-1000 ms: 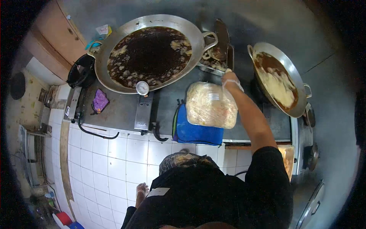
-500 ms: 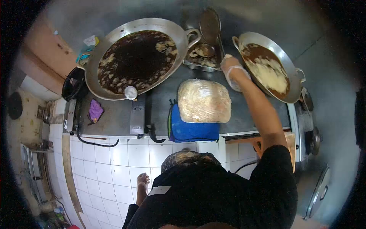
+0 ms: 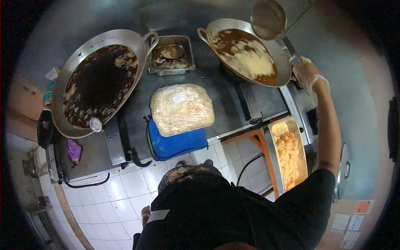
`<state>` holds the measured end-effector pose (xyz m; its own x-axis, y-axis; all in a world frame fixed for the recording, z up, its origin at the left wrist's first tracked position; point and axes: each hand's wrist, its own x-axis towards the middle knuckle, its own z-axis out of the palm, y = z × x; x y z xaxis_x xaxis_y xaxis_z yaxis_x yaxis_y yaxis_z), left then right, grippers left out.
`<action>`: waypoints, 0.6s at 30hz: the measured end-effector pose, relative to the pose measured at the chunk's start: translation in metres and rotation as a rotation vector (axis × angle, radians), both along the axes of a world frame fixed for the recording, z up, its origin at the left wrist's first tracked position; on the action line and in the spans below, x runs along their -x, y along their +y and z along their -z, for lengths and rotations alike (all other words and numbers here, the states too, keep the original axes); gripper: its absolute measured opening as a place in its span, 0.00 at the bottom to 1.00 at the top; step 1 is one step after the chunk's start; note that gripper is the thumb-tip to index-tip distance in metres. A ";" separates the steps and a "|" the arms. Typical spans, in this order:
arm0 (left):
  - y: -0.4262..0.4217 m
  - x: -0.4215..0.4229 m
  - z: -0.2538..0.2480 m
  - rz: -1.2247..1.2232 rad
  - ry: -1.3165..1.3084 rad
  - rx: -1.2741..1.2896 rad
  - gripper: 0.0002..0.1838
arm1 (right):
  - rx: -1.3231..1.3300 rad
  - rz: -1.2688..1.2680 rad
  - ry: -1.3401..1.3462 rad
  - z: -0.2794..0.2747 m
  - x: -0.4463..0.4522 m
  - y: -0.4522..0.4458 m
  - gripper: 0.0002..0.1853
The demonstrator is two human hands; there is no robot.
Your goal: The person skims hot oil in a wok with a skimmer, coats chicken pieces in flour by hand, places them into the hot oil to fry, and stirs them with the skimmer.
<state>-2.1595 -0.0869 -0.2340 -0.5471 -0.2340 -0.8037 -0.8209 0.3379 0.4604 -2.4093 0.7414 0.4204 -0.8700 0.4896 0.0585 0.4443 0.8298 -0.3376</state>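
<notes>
My right hand, in a clear plastic glove, is closed round the long handle of a round mesh strainer. The strainer is raised over the back right rim of the right wok, where pale batter floats in brown oil. My left hand, gloved too, hangs low beside my body, partly cut off by my dark shirt; its fingers are too hidden to read. Between the woks, a metal tray holds a round ladle and fried bits.
A large wok of dark oil stands left, a small strainer at its rim. A plastic-wrapped pack lies on a blue cloth bag. A tray of orange-coated pieces is at the right; a purple cloth lies left.
The view has swung to the right. My right hand has moved from the metal tray to beyond the right wok, carrying the mesh strainer; the tray of orange-coated pieces has come into view.
</notes>
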 end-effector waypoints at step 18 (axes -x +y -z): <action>0.044 0.088 -0.100 -0.367 -0.040 -0.319 0.13 | 1.356 0.238 0.162 0.100 -0.077 0.043 0.08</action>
<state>-2.2471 -0.0424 -0.1337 -0.4417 -0.1440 -0.8855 -0.8786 -0.1305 0.4595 -2.3320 0.7843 0.3201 -0.7874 0.3789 -0.4862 0.4063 -0.2743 -0.8716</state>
